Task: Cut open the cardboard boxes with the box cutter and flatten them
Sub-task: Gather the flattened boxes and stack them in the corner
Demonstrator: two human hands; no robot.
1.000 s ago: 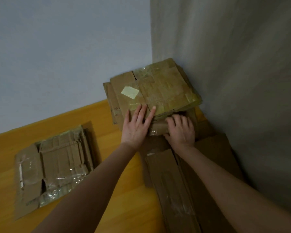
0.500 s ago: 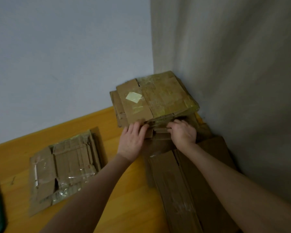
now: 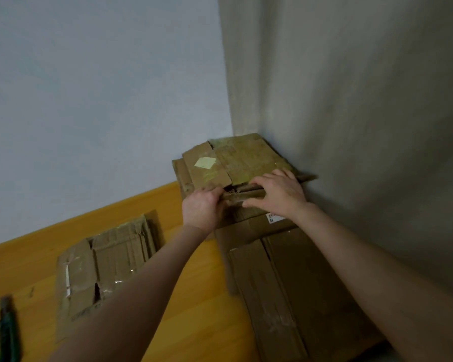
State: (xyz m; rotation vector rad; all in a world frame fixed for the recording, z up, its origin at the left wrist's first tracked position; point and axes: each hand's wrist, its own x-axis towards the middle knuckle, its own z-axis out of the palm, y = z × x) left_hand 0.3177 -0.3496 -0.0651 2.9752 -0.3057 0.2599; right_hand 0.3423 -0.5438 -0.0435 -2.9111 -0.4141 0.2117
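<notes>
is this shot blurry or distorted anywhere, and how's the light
Head view: dim, flat light, with the right wall in shade; faint sheen from tape on the flattened box; the box cutter at the lower left edge is smeared and soft; the wall corner leans, likely from the wide lens; the left hand and right hand gripping the cardboard stack look fairly sharp.

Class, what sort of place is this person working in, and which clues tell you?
Probably an indoor room corner: a pale wall meets a grey wall, a wood-coloured floor or tabletop lies below, and flattened cardboard is stacked there.
</notes>
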